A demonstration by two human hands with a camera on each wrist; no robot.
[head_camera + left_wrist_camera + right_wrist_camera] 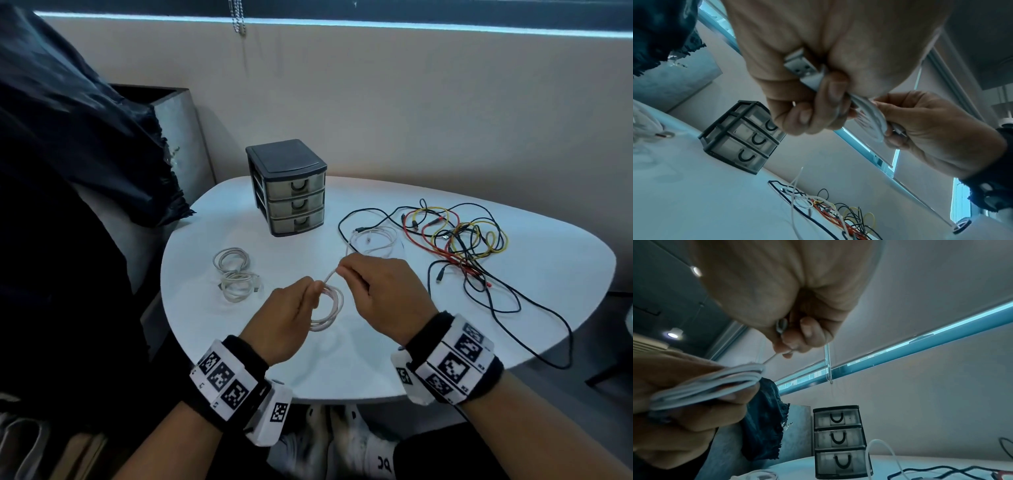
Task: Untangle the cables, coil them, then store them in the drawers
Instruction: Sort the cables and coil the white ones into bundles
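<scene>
From the head camera, the left hand [289, 315] sits in the lower middle of the frame, fingers curled around a small coil of white cable [329, 308]. The right hand [383, 294] is just beside it and pinches the same cable where it runs up toward loose white loops. The little drawer unit [287, 188] stands at the back of the white tabletop [376, 370], all three drawers closed. Two coiled white cables [236, 274] lie at the left. A tangle of red, yellow and black cables [459, 240] fills the right side. From the left wrist camera, the left hand [807, 81] grips the cable near its USB plug [799, 65] at the top middle, and the right hand [931, 129] pinches the loops at the right. From the right wrist camera, the right hand [797, 331] pinches the thin cable at the top, the left hand [684, 418] holds the coil [705, 386] at the left, and the drawer unit [840, 441] stands at the bottom.
</scene>
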